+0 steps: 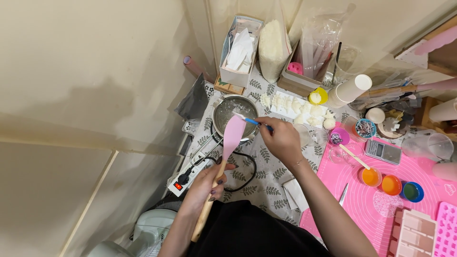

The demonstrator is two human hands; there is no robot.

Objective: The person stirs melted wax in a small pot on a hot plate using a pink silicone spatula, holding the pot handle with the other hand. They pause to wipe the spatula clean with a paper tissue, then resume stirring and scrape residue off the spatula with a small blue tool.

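At the bottom centre of the frame the left hand (208, 183) is clenched around the wooden handle of a pink spatula (233, 134), whose flat blade stands tilted up over the rim of a metal pot (223, 110). Just right of it, at mid-frame, the right hand (282, 139) pinches a small blue-handled tool (252, 121), its pale tip touching the top of the spatula blade above the pot. The pot sits on the leaf-patterned table (266, 171), with a black cable (245, 164) looping beneath it toward a white power strip (183, 180) at lower left.

In the lower right a pink silicone mat (362, 200) carries pink moulds (419, 233), three small cups of orange, orange-red and green colour (391, 184), and a small pocket scale (383, 152). A wooden stick (354, 157) rests in the leftmost orange cup.

Further up, right of the pot, white wax chunks (297, 107) lie on a tray, near a yellow cup (317, 96) and a stack of paper cups (351, 90). At the top centre, against the wall, stand a cardboard box of white papers (239, 52), a clear bag of white flakes (274, 45) and a second box holding clear bags (309, 62).
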